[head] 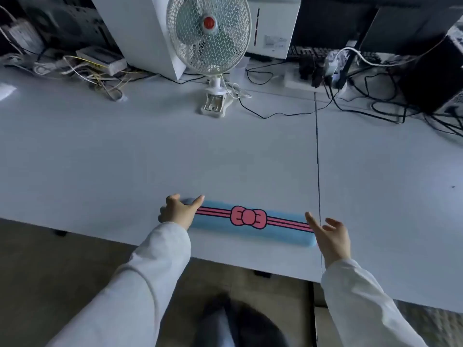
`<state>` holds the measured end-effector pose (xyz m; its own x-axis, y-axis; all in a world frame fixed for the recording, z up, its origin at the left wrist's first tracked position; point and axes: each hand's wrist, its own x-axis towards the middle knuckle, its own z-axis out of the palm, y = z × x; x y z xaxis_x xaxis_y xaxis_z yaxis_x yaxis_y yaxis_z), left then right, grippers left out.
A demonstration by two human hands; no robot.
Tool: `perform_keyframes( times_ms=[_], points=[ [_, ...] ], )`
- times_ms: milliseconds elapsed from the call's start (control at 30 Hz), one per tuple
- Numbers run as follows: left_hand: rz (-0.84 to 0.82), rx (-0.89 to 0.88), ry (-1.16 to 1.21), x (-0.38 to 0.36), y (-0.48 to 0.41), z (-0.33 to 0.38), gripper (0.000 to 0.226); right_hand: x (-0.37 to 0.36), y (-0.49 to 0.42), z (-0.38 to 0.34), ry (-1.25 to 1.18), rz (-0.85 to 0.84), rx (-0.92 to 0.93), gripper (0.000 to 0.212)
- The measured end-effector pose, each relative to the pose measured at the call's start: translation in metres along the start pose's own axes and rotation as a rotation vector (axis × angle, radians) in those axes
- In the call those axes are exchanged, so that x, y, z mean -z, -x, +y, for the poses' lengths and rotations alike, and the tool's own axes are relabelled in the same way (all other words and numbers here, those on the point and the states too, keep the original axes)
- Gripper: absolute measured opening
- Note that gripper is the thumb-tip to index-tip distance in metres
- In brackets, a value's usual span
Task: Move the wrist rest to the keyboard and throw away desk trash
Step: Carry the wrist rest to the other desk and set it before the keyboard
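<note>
A blue wrist rest (280, 230) with pink stripes and a pink bow lies on the white desk (125, 159), close to the front edge. My left hand (179, 211) is wrapped over its left end, with the thumb on the far side. My right hand (330, 234) hovers at its right end, fingers spread, holding nothing. A dark keyboard (304, 52) lies far back on the right, partly hidden behind cables. I see no clear piece of trash; a white scrap (5, 91) shows at the far left edge.
A white clip fan (208, 33) stands at the back centre, its cord trailing right. Behind it are a white computer case (140, 28), a power strip (298, 82), tangled cables and dark towers (431, 78). A seam (317, 146) splits the desk.
</note>
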<state>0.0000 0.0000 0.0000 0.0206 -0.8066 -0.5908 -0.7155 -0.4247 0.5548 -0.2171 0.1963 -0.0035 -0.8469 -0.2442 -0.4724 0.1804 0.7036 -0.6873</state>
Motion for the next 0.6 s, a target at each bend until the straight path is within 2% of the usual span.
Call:
perform_keyframes(
  times_ms=[167, 267, 300, 400, 433, 533, 600],
  points=[
    [-0.007, 0.036, -0.031, -0.013, -0.008, -0.012, 0.075, -0.01, -0.005, 0.019, 0.033, 0.018, -0.072, 0.077],
    [-0.002, 0.018, -0.036, -0.019, -0.01, -0.014, 0.076, -0.015, -0.007, 0.019, 0.092, 0.02, -0.079, 0.062],
    [0.01, 0.016, -0.037, -0.021, -0.011, -0.016, 0.075, -0.017, -0.009, 0.021, 0.09, 0.007, -0.079, 0.062],
    [0.039, 0.024, -0.038, -0.022, -0.013, -0.016, 0.075, -0.023, -0.012, 0.024, 0.092, -0.029, -0.132, 0.095],
    [0.043, 0.018, -0.048, -0.022, -0.015, -0.016, 0.075, -0.025, -0.015, 0.026, 0.109, -0.029, -0.149, 0.098],
    [0.018, 0.026, -0.086, -0.019, -0.02, -0.018, 0.08, -0.028, -0.02, 0.024, 0.162, -0.038, -0.21, 0.079],
    [-0.024, 0.057, -0.064, -0.016, -0.025, -0.019, 0.085, -0.029, -0.023, 0.024, 0.149, -0.049, -0.23, 0.088]
  ],
)
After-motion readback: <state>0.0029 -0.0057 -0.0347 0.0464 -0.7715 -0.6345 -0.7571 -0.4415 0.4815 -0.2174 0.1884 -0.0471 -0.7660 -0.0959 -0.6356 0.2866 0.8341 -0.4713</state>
